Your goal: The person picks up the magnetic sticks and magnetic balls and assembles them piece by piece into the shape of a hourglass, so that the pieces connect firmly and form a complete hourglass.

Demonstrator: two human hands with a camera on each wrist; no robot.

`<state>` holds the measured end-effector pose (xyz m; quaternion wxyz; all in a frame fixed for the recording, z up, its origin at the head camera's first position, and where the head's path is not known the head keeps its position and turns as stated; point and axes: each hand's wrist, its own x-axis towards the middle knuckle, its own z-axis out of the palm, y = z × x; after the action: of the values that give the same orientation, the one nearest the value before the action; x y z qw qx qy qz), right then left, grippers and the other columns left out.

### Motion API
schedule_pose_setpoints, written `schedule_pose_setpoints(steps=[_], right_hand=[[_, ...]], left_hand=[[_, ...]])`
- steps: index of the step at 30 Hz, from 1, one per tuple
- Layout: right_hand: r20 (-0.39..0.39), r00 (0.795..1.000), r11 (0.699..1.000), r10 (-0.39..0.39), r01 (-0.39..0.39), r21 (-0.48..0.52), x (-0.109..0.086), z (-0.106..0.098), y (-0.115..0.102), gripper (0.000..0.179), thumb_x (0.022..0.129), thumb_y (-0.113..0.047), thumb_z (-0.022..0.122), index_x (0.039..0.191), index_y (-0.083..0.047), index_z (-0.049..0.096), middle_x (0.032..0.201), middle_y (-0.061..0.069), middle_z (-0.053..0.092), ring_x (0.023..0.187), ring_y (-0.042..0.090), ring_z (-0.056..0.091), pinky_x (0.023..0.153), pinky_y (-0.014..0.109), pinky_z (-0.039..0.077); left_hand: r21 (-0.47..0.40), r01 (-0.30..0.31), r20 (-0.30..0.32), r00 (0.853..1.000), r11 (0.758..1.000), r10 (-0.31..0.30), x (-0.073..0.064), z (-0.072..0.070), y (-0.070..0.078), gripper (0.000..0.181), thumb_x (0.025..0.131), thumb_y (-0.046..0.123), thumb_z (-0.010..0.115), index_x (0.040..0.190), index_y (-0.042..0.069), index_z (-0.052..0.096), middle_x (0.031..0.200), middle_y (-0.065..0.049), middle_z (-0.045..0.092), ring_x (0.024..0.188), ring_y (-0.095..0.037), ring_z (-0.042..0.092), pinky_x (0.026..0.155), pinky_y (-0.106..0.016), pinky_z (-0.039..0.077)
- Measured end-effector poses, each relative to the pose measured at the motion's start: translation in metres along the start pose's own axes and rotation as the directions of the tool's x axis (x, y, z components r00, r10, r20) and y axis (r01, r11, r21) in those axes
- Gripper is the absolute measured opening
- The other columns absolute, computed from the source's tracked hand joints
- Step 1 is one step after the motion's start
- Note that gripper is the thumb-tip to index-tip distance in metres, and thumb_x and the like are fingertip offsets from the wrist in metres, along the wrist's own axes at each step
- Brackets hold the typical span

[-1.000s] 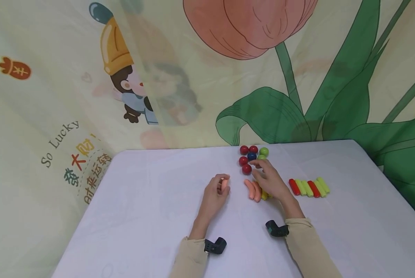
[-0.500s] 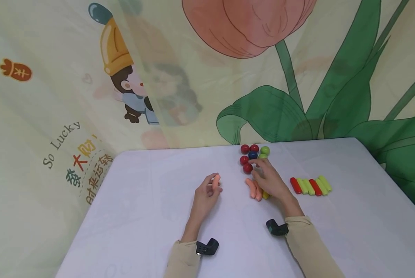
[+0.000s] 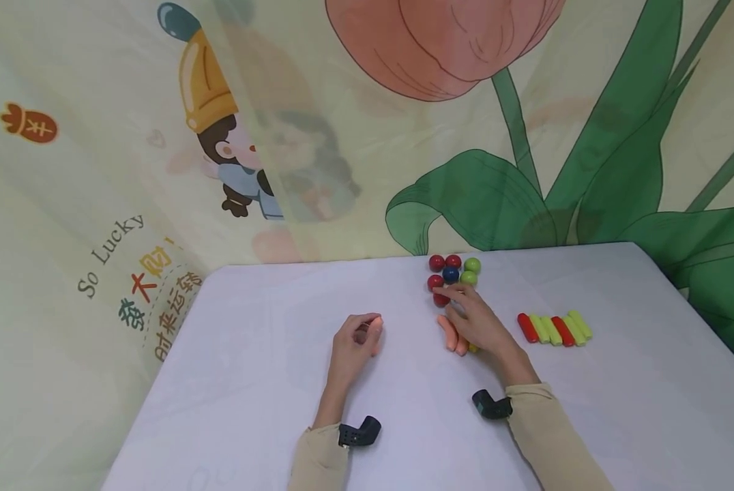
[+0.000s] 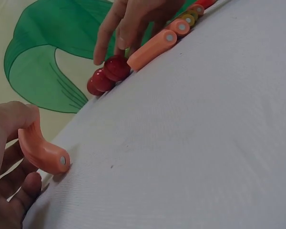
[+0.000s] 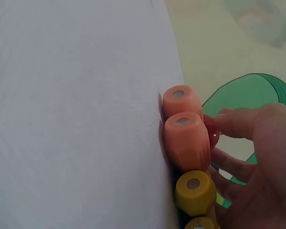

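Observation:
My left hand (image 3: 350, 344) pinches a curved orange magnetic stick (image 4: 43, 152) with a silver disc in its end. In the left wrist view, the stick's lower end hangs close over the white table. My right hand (image 3: 480, 324) reaches over the row of sticks, its fingers loosely bent and the tips right at the nearest red ball (image 3: 440, 300). Under that hand lie two curved orange sticks (image 3: 447, 332), with yellow sticks (image 5: 195, 191) beside them, mostly hidden in the head view. Other red balls (image 3: 436, 262), a dark blue ball (image 3: 450, 275) and green balls (image 3: 468, 277) stand behind.
To the right, red sticks (image 3: 527, 328) and light green sticks (image 3: 551, 331) lie side by side in a row. A white cloth covers the table (image 3: 269, 382). Behind its far edge hangs a printed curtain (image 3: 355, 136).
My left hand has moved left with the orange stick and turned it. My right hand stays over the row, its fingertips shifting slightly onto the nearest red ball.

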<state>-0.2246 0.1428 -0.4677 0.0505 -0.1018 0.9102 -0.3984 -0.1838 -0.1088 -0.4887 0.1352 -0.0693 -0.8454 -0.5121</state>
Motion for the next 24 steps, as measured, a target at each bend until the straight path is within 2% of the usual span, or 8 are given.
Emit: schedule_pose_setpoints(steps=[3, 7, 14, 24], right_hand=[[0.026, 1.0, 0.999, 0.015, -0.014, -0.032, -0.0001, -0.0001, -0.0019, 0.047, 0.096, -0.018, 0.053, 0.142, -0.018, 0.043, 0.146, 0.015, 0.032, 0.136, 0.038, 0.031, 0.102, 0.058, 0.036], [0.033, 0.998, 0.998, 0.048, -0.047, -0.039, -0.0002, -0.0004, -0.004, 0.05, 0.095, -0.02, 0.054, 0.143, -0.022, 0.04, 0.146, 0.015, 0.032, 0.136, 0.037, 0.031, 0.101, 0.059, 0.036], [0.017, 0.998, 0.998, 0.052, -0.052, -0.028, -0.0014, 0.0008, -0.0051, 0.051, 0.093, -0.019, 0.057, 0.141, -0.018, 0.038, 0.144, 0.017, 0.033, 0.136, 0.037, 0.032, 0.103, 0.057, 0.035], [-0.074, 0.995, 0.998, 0.06, -0.061, -0.008, -0.0013, 0.0041, -0.0049, 0.039, 0.094, -0.014, 0.057, 0.131, -0.016, 0.046, 0.134, 0.014, 0.042, 0.125, 0.033, 0.044, 0.101, 0.053, 0.041]], left_hand=[[-0.016, 0.033, 0.012, 0.999, 0.999, -0.033, 0.0003, -0.0006, -0.0017, 0.021, 0.087, 0.026, 0.068, 0.106, 0.016, 0.069, 0.093, -0.001, 0.066, 0.078, -0.01, 0.059, 0.064, -0.018, 0.043], [-0.018, 0.072, 0.059, 0.996, 0.997, -0.07, 0.0013, -0.0005, -0.0026, 0.023, 0.086, 0.029, 0.069, 0.106, 0.017, 0.069, 0.09, 0.001, 0.066, 0.076, -0.006, 0.057, 0.064, -0.016, 0.044], [-0.018, 0.063, 0.099, 0.993, 0.998, -0.061, 0.0017, -0.0007, -0.0045, 0.024, 0.085, 0.026, 0.07, 0.106, 0.016, 0.069, 0.09, 0.0, 0.066, 0.076, -0.006, 0.057, 0.065, -0.017, 0.046], [-0.027, 0.073, 0.095, 0.993, 0.997, -0.07, -0.0006, 0.0007, -0.0086, 0.025, 0.083, 0.026, 0.073, 0.106, 0.017, 0.068, 0.089, 0.001, 0.065, 0.077, -0.007, 0.058, 0.065, -0.016, 0.047]])
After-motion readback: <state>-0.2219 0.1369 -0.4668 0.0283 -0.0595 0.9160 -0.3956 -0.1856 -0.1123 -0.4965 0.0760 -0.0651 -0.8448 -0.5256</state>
